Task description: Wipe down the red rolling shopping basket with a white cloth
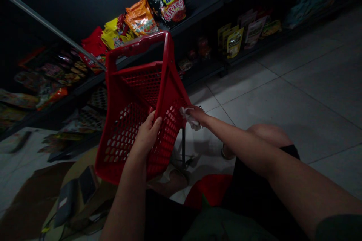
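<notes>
A red plastic shopping basket (166, 135) with perforated walls is tilted in front of me, its open top toward me. My left hand (148, 131) grips the basket's near edge, with the thumb and fingers closed over it. On the basket's right outer side, my right hand (197, 115) presses a crumpled white cloth (190, 117) to the wall. Some of the right hand's fingers are hidden by the cloth. A long grey metal rod (53, 30) runs from the basket's upper left corner toward the top left. Under the basket a dark leg (183, 147) shows dimly.
Dark shelves (198, 11) with snack packets (141, 17) stand behind the basket. Pouches (234, 41) sit on the lower shelf to the right. At lower left, a dark flat device (66, 201) lies on a tan surface. Pale floor tiles (283, 101) stretch to the right.
</notes>
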Demonstrator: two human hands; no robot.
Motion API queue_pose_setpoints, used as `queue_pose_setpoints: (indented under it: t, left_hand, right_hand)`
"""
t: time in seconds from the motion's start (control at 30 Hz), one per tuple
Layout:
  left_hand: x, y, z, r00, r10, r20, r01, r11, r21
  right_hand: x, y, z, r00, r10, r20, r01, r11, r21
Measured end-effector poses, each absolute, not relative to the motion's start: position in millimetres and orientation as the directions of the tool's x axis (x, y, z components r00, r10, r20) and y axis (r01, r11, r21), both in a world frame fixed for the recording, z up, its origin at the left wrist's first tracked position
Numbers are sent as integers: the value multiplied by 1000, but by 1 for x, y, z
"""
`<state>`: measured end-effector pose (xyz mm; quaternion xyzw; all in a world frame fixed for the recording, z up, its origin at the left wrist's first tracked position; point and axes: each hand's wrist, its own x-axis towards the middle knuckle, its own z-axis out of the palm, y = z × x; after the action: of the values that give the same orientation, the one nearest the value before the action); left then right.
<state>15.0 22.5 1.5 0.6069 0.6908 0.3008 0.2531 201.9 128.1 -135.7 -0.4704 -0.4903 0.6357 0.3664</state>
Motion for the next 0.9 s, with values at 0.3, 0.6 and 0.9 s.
queue_pose_setpoints:
  t: [0.3, 0.6, 0.9]
  left_hand:
    - [17, 23, 4, -110, 994, 16, 674, 63, 736]
    - [17, 23, 1, -120, 993, -1, 633, 77, 770]
    - [20, 23, 6, -135, 991, 3, 648, 87, 757]
  right_hand:
    - [187, 113, -149, -322, 947, 2, 359, 124, -925]
    - [187, 106, -150, -407, 910, 78, 329, 226, -917]
    - [179, 98, -146, -382, 924, 1, 325, 136, -936]
